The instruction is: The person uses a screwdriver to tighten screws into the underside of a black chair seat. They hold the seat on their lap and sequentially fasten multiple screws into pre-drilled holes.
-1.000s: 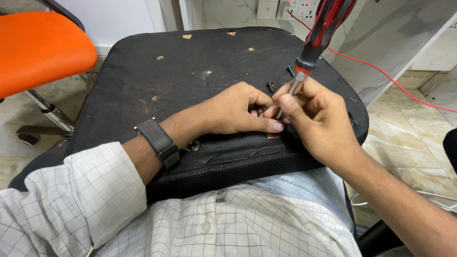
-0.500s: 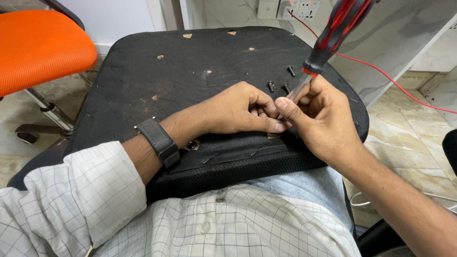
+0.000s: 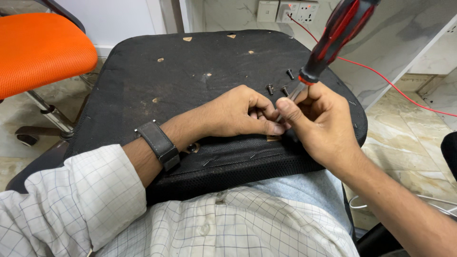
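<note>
A: Big black chair seat base (image 3: 143, 90), upside down across the lap, padding side hidden, little tan scuffs dotted over the board.

B: Orange chair (image 3: 38, 47) off to the left, well apart. Marble floor (image 3: 400, 138) on the right, red cable (image 3: 395, 81) trailing up to the wall sockets (image 3: 285, 9).

A: Now the hands, both near the front edge of the base. Left hand (image 3: 238, 114), dark watch (image 3: 159, 143) on the wrist, fingers curled together, tips pinched at one spot on the base. Right hand (image 3: 319, 123) closed round the shaft of a red and black screwdriver (image 3: 338, 33), handle tilted up and away to the right.

B: Tip buried between the two hands, out of sight. Cannot tell whether a screw sits under it.

A: Three loose black screws (image 3: 278, 85) lying on the base just beyond the knuckles.

B: Looks like the seating step: lining the tip up at the pinched spot. Calls next for a steady, upright shaft and a firm push before any turning, judging from the tilt.
</note>
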